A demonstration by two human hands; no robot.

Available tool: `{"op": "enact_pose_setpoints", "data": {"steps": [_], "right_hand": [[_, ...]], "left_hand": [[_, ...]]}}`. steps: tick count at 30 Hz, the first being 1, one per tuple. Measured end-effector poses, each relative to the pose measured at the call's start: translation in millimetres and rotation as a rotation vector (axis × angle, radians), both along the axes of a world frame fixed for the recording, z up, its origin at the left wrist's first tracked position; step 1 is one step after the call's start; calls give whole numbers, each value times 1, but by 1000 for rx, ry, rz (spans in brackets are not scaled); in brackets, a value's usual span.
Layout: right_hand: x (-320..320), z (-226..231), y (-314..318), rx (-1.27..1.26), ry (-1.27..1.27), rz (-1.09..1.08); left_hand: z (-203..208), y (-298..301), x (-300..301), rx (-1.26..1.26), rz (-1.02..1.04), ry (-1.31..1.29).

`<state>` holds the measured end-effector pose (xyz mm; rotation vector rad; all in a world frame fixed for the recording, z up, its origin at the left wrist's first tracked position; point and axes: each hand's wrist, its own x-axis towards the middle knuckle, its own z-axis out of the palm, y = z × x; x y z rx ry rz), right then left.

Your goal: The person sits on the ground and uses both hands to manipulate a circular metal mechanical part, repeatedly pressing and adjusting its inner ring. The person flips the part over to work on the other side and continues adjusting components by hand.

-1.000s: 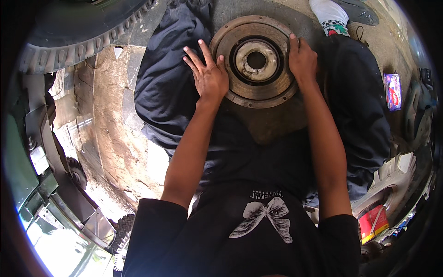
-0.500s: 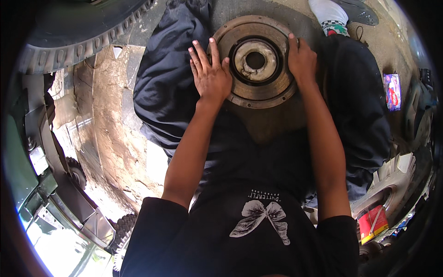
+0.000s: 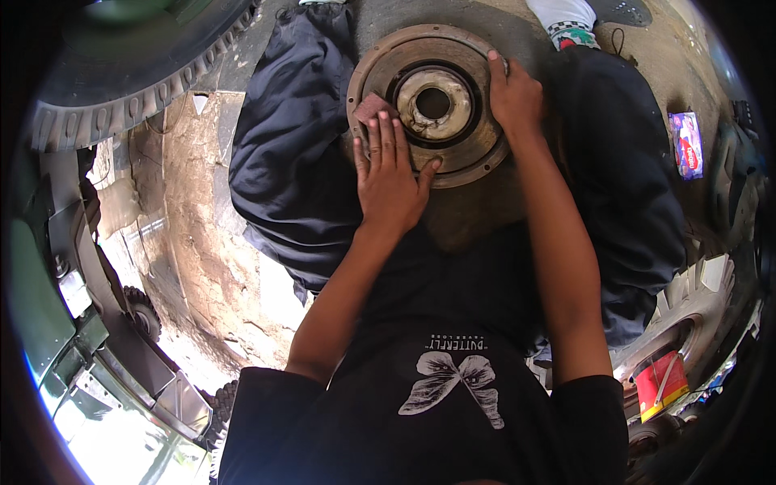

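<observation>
- Metal disc point(image 3: 457, 103), rust-brown, round and worn, lies between black-trousered legs point(image 3: 295, 145); the left hand point(image 3: 394, 178) hides its lower-left rim.
- That hand lies flat, fingertips partly covering a reddish-brown pad point(image 3: 372, 106).
- Right hand point(image 3: 517, 95) clasps the upper-right rim, some fingers hidden.
- Purple packet point(image 3: 685, 145), far right, bears white lettering on red.

Our bare left hand point(image 3: 393, 184) lies flat, palm down, fingers reaching far, thumb spread right. Our bare right hand point(image 3: 517, 97), farther off, curls, one digit extended. Both bare forearms point(image 3: 559, 218) stretch from near.
</observation>
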<state>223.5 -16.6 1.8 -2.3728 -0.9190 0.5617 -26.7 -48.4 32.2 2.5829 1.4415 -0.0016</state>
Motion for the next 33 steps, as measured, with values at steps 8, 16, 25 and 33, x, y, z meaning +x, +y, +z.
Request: {"op": "enact_pose_setpoints", "data": {"steps": [8, 16, 25, 33], "right_hand": [[-5, 5, 1, 41, -36, -22], [1, -2, -3, 44, -6, -8], [2, -1, 0, 59, -5, 34], [-3, 3, 0, 50, 3, 16]], "left_hand": [[-1, 33, 5, 49, 40, -214], [-8, 18, 4, -59, -88, -44], [-5, 60, 4, -52, -139, -40], [-16, 80, 29, 2, -120, -67]]}}
